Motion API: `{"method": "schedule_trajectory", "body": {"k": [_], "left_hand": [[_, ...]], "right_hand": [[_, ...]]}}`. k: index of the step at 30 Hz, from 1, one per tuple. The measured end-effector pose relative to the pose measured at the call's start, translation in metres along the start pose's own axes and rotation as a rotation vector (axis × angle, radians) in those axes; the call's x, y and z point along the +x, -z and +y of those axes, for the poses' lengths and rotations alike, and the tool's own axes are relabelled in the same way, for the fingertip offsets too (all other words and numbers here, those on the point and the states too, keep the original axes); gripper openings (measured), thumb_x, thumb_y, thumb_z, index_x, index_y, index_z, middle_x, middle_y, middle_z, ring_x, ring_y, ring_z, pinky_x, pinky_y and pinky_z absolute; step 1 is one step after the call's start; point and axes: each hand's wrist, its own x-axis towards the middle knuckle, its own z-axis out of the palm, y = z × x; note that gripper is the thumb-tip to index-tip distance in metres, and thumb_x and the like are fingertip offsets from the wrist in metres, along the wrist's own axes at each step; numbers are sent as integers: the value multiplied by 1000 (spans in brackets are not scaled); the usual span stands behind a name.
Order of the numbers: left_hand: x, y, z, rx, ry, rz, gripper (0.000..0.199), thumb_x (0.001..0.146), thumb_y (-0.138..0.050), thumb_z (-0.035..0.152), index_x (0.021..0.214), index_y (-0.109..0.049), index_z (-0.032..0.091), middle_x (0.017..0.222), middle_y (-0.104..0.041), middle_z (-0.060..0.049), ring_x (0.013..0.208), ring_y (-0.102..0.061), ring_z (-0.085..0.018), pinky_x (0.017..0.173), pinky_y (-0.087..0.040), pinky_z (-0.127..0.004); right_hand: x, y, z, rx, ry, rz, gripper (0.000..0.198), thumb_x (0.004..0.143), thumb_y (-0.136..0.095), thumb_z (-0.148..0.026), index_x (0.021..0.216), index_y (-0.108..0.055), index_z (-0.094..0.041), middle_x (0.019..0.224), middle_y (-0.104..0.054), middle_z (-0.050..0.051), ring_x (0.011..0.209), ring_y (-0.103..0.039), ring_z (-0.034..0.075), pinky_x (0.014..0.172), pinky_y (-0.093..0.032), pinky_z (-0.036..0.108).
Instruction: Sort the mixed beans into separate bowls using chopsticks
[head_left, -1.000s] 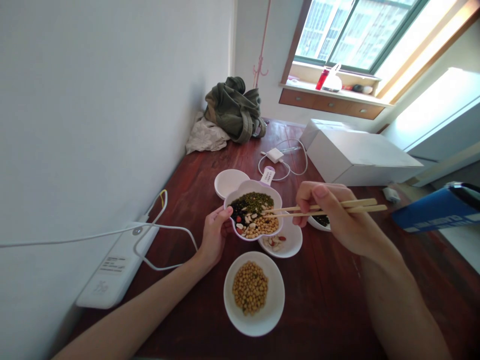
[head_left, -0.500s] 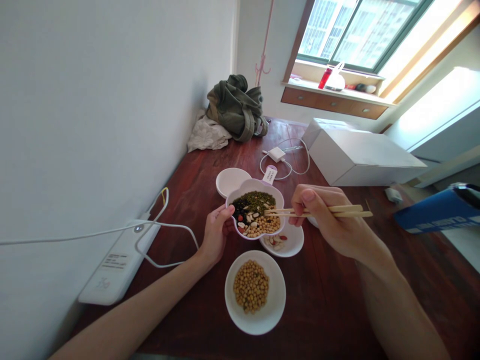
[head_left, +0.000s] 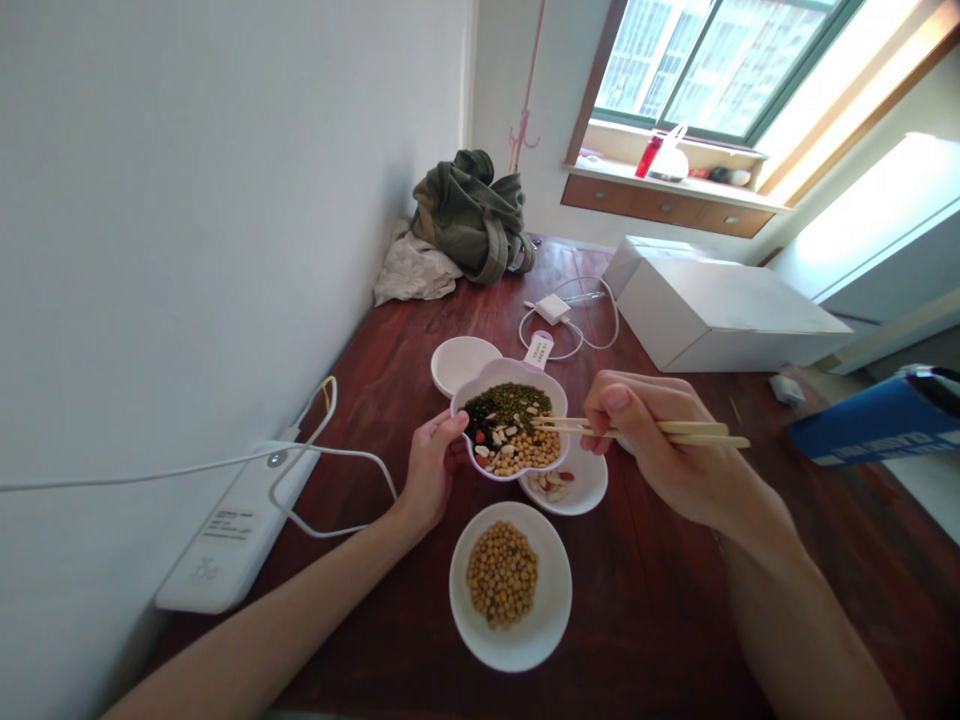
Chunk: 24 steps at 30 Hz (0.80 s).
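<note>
My left hand (head_left: 433,462) grips the left rim of a flower-shaped bowl (head_left: 559,388) with its thumb over the edge. Mixed in that bowl are green mung beans (head_left: 517,400), yellow soybeans (head_left: 521,458), black beans and pale nuts. A pair of chopsticks (head_left: 697,434) is pinched in my right hand (head_left: 645,430), and their tips reach into the bowl among the beans. Partly under the flower-shaped bowl, a white bowl (head_left: 592,497) holds a few pale and red nuts. Nearer me stands a white bowl (head_left: 551,640) of soybeans.
Behind the flower-shaped bowl is a white dish (head_left: 457,362). A charger with cable (head_left: 553,309), a white box (head_left: 720,310) and a green bag (head_left: 476,215) lie farther back. At left sits a power strip (head_left: 232,540); at right, a blue object (head_left: 877,415).
My right hand and the chopsticks have shifted slightly to the right, with the tips still over the beans. My left hand and the bowls have stayed in place.
</note>
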Motion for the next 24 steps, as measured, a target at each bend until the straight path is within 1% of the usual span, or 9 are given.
{"method": "schedule_trajectory", "body": {"k": [2,6,10,13,15,17,20,22,24], "left_hand": [[0,0,0,4,-2,2,49,78,-93,55,101,-81,14,81,-82,-7,79,-82,-28,68,-68,-34],[0,1,0,-3,1,-6,49,77,-94,56,99,-81,14,70,-77,-4,77,-81,-28,68,-68,-35],[-1,0,0,-6,1,-13,48,78,-93,55,100,-81,14,77,-80,-6,79,-82,-28,70,-68,-36],[-1,0,0,-7,-1,-11,48,79,-92,55,101,-81,14,80,-82,-7,80,-82,-29,70,-69,-36],[0,0,-1,-7,2,-7,49,78,-93,55,102,-81,14,80,-82,-7,80,-82,-29,70,-69,-36],[0,0,-1,-9,3,-5,49,78,-93,54,102,-81,14,80,-82,-7,81,-83,-29,71,-69,-36],[1,1,-2,-10,-1,-2,49,77,-94,55,100,-81,14,80,-82,-7,81,-83,-29,72,-69,-36],[2,1,-3,-6,-1,2,49,76,-94,56,99,-80,14,80,-82,-7,80,-83,-29,70,-69,-35],[2,2,-2,-2,-1,3,49,76,-94,56,99,-80,14,80,-82,-7,80,-83,-29,70,-68,-35]], "right_hand": [[0,0,0,3,-4,4,51,122,-42,-47,80,-58,-23,77,-66,2,71,-62,18,69,-45,37],[-1,0,-3,0,6,29,50,121,-44,-47,80,-59,-23,76,-66,2,70,-62,18,68,-45,37],[-5,6,-10,-1,39,57,48,121,-45,-43,80,-60,-23,76,-66,2,69,-63,17,66,-46,37],[-14,15,-18,-6,65,104,46,121,-45,-41,82,-63,-24,77,-67,1,71,-66,17,66,-48,37],[-21,21,-24,-36,33,150,46,121,-45,-42,83,-64,-26,77,-68,2,73,-68,19,67,-50,38],[-27,26,-29,-100,-40,180,46,120,-47,-46,82,-65,-27,76,-68,3,72,-67,21,66,-50,40],[-33,28,-33,-171,-130,176,47,118,-49,-52,81,-66,-28,75,-68,3,70,-65,22,66,-48,42],[-34,27,-36,-177,-144,184,47,118,-49,-53,82,-67,-28,75,-68,3,70,-64,22,67,-48,43],[-33,24,-37,-143,-108,188,46,118,-48,-51,83,-67,-29,76,-68,3,70,-65,22,66,-47,43]]}}
